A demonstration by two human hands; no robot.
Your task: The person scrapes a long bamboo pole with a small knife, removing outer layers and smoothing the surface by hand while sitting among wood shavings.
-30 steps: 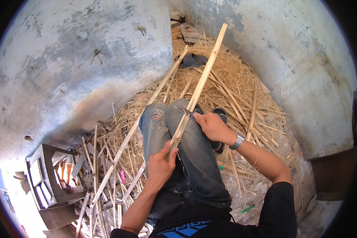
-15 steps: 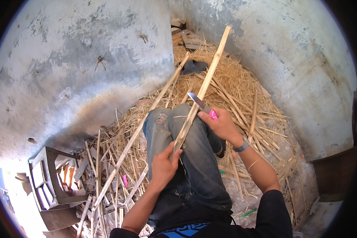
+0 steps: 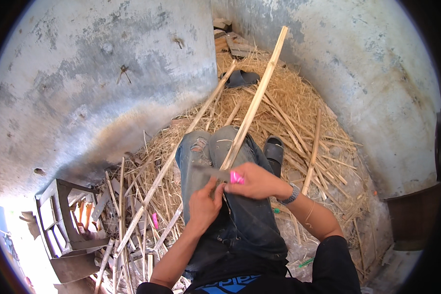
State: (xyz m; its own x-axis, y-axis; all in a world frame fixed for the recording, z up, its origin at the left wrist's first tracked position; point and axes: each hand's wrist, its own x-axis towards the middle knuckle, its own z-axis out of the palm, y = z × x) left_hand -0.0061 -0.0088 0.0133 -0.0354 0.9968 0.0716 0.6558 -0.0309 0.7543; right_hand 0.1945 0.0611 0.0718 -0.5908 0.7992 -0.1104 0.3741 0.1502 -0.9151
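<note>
A long pale wooden strip (image 3: pixel 255 103) lies slanting over my legs, its far end raised above the shavings. Low on the strip, my left hand (image 3: pixel 204 206) is closed around its near end, over my lap. Just beyond it, my right hand (image 3: pixel 260 182) grips a knife by its pink handle (image 3: pixel 236 177). The grey knife blade (image 3: pixel 208 172) is smeared by motion and points left, close above my left fingers. Whether the edge touches the wood I cannot tell.
Straw-like shavings (image 3: pixel 289 93) and loose sticks (image 3: pixel 314 152) cover the floor. Another long strip (image 3: pixel 166 169) leans beside my left leg. Dark sandals (image 3: pixel 242 78) lie among the shavings. A broken grey frame (image 3: pixel 66 215) stands at left, and worn walls (image 3: pixel 103 73) rise ahead.
My right hand has brought the knife down the strip and leftward, from beyond my knees to beside my left hand. My left hand keeps its hold with little movement.
</note>
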